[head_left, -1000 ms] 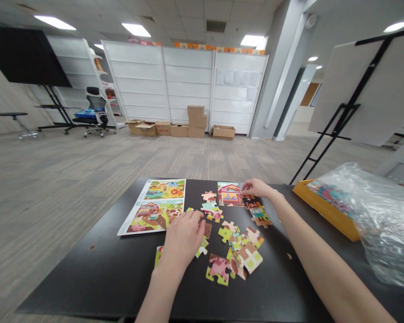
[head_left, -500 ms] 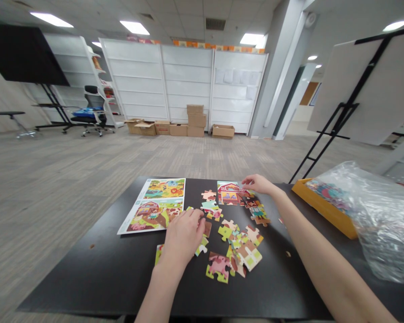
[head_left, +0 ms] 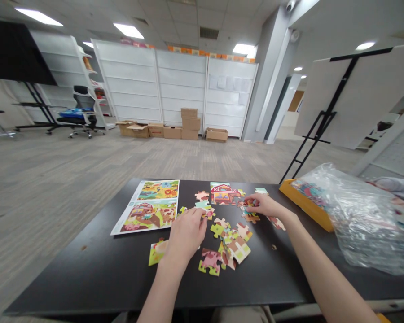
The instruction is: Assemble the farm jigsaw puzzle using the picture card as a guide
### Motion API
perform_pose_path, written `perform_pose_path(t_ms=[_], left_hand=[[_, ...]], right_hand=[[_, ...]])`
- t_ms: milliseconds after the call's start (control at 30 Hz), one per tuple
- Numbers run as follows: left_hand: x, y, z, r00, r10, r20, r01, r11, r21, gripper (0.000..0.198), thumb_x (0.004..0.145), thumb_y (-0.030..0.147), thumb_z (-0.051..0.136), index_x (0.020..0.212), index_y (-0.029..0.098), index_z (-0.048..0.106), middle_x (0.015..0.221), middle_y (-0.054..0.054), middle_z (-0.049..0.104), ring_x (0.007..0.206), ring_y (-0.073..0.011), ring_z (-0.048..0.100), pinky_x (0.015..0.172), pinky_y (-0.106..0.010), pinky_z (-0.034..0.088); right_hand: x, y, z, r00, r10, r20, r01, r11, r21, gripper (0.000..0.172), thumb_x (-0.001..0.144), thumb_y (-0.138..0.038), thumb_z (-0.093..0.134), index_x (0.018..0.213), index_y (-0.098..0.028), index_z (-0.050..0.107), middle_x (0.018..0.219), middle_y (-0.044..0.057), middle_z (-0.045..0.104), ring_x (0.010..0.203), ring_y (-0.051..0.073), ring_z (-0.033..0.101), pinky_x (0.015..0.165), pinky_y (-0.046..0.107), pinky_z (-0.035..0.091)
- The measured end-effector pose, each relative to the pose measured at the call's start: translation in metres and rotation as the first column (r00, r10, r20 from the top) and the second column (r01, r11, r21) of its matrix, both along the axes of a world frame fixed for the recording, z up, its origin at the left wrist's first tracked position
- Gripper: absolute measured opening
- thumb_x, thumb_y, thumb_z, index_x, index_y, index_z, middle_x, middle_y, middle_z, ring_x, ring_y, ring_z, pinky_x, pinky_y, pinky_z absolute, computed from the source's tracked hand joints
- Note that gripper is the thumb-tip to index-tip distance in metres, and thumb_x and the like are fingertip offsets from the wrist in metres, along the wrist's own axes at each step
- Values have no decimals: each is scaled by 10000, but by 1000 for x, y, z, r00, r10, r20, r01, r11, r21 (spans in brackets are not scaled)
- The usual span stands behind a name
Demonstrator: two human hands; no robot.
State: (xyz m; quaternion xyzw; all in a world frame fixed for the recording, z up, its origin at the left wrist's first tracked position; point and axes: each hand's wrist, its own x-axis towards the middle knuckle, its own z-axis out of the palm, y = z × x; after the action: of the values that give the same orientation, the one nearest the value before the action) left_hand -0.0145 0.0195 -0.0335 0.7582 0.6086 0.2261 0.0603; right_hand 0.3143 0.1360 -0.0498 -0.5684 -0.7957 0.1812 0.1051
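Jigsaw pieces (head_left: 239,250) lie loose and unjoined on the tabletop (head_left: 87,282); a barn section (head_left: 221,195) looks assembled near the far edge; right hand (head_left: 263,205) and left hand (head_left: 187,231) curl their fingers downward; whether they pinch anything, one cannot tell.

Open lane across the counter's (head_left: 84,278) near-left, loose jigsaw pieces (head_left: 239,250) block mid-counter, yellow tray (head_left: 323,219) and clear plastic bag (head_left: 360,229) obstruct right.

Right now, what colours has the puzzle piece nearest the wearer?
That puzzle piece is pink, brown and green, clearest in the head view.
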Motion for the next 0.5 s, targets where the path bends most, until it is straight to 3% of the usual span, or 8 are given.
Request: perform_pose_path(t_ms=[167,367,500], left_hand=[[-1,1,-2,1000,11,-10,-11,1000,1,169,976,230,524,1064,250,667,1075,-16,734,1015,-204,674,802,-304,471],[-3,0,0,998,20,-57,-21,1000,-17,154,981,242,519,1048,241,657,1059,-30,729,1009,-206,670,801,-300,471],[-3,0,0,998,20,-56,-22,999,-38,150,980,241,525,1056,248,654,1064,-29,726,1002,-195,667,792,-288,462]], right_hand=[[5,-5,5,999,-35,0,35,991,-126,597,667,-448,807,1209,-215,716,921,44,708,768,200,642,678,270,499],[10,-11,7,996,-83,-38,76,984,-159,466,595,-421,851,982,-212,697,916,51,696,792,213,635,651,270,484],[13,-7,1,980,-87,-181,44,972,-229,491,591,-506,851,895,-211,605,819,18,684,765,202,630,653,281,483]])
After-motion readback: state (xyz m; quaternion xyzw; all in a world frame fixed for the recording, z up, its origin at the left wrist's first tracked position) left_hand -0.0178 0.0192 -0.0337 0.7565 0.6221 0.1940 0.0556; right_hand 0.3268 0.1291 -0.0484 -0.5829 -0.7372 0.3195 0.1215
